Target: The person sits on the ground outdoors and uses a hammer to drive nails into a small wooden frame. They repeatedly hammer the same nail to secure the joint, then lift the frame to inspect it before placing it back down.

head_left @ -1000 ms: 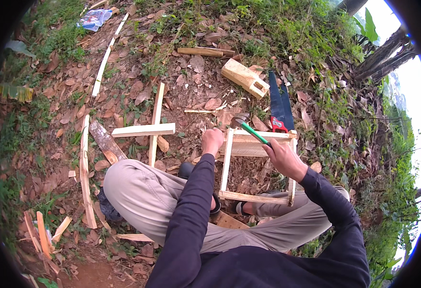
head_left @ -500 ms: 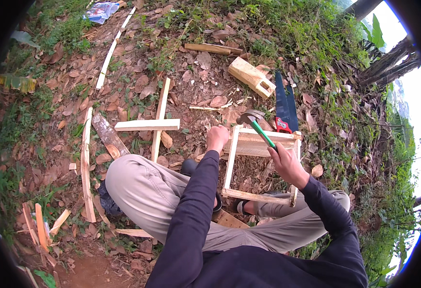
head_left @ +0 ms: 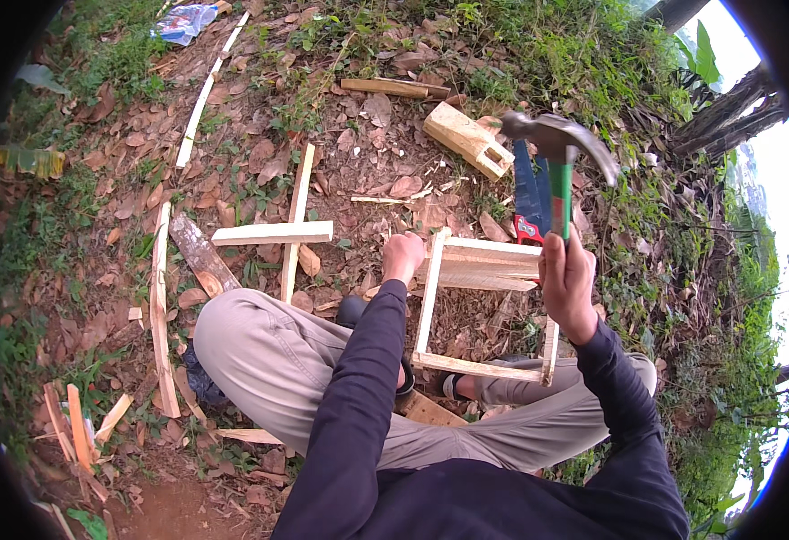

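My right hand (head_left: 568, 283) is wrapped round the green handle of a claw hammer (head_left: 560, 144), whose steel head is raised over the far right side of a wooden frame (head_left: 429, 292). The frame is made of pale strips and stands between my legs, with boards (head_left: 480, 263) across its far side. Against the frame's far left corner, my left hand (head_left: 403, 258) is closed with fingers curled; what it grips is hidden. Behind the hammer handle lies a saw (head_left: 528, 184) with a dark blade and red grip, partly covered.
Beyond the frame lies a thick wood block (head_left: 468, 139) with a notched end. Two crossed strips (head_left: 273, 233) rest on the leaves to the left, near a long strip (head_left: 160, 310). Split wood pieces (head_left: 80, 423) are at lower left, a plastic bag (head_left: 185, 24) at far left.
My right hand has lifted the hammer up and to the right, away from the frame's far left corner. My left hand stays by that corner.
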Available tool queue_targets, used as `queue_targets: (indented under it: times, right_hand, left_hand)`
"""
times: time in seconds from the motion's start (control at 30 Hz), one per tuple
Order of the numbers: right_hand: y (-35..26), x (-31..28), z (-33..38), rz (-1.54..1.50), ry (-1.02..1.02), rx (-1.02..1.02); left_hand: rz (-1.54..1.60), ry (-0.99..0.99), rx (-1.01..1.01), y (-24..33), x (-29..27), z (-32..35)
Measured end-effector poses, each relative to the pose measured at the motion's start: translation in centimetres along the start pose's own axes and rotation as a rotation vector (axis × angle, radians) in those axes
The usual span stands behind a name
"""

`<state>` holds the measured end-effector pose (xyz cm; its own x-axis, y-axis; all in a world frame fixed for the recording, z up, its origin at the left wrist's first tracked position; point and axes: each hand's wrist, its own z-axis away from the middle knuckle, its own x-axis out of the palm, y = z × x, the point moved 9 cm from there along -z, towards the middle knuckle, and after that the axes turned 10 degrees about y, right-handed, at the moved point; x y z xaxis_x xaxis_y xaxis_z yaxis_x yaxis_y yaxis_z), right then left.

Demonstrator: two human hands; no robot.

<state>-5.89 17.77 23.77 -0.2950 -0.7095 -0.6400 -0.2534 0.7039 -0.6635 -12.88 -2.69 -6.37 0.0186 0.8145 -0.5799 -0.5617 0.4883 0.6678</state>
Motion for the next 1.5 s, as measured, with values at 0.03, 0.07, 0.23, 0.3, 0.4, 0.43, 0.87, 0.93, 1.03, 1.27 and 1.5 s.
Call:
queue_targets:
  times: [0.03,0.07,0.23,0.3,0.4,0.43,0.87,0.93,1.03,1.27,1.5]
  right_hand:
    - [0.3,-0.7,0.4,-0.072,0.070,0.037]
    - [2.7,-0.3,2.2,-0.120,0.098,-0.014]
    - [9.3,6.0,9.0,0.196,-0.393,0.094]
    - [7.4,5.6,7.8,0.149,-0.382,0.151]
    - [4.8,4.5,6.1,0.132,-0.298,0.087]
    - [4.9,4.5,5.9,0.115,-0.289,0.094]
    - [2.7,-2.6,-0.4,-0.472,0.258,0.132]
    - [7.9,2.1,4.4,-0.042,-0.074,0.140]
    - [10.1,7.4,8.4,0.150,-0.417,0.149]
    - [6.1,4.9,6.4,0.052,-0.320,0.128]
    - [7.8,4.3,4.2,0.106,-0.360,0.120]
  left_hand:
    - [-0.006,0.001,-0.002,-0.5,0.6,-0.1]
    - [-0.004,0.005,0.013,-0.3,1.0,-0.4]
    - [0.016,0.013,0.014,-0.6,1.2,-0.8]
    - [-0.023,0.015,0.015,-1.4,1.3,-0.4]
    - [0.021,0.014,-0.010,-1.2,0.8,-0.5]
    - [0.025,0.024,-0.001,-1.1,0.9,-0.8]
    - [0.011,-0.015,0.057,-1.3,2.5,-1.8]
    - [0.027,-0.075,0.077,-0.1,3.5,-1.6]
    - [0.042,-0.140,0.098,-4.6,4.1,-5.1]
    - [0.052,-0.124,0.040,-3.6,4.2,-3.7]
    - [0.015,-0.028,0.100,-2.5,3.5,-3.0]
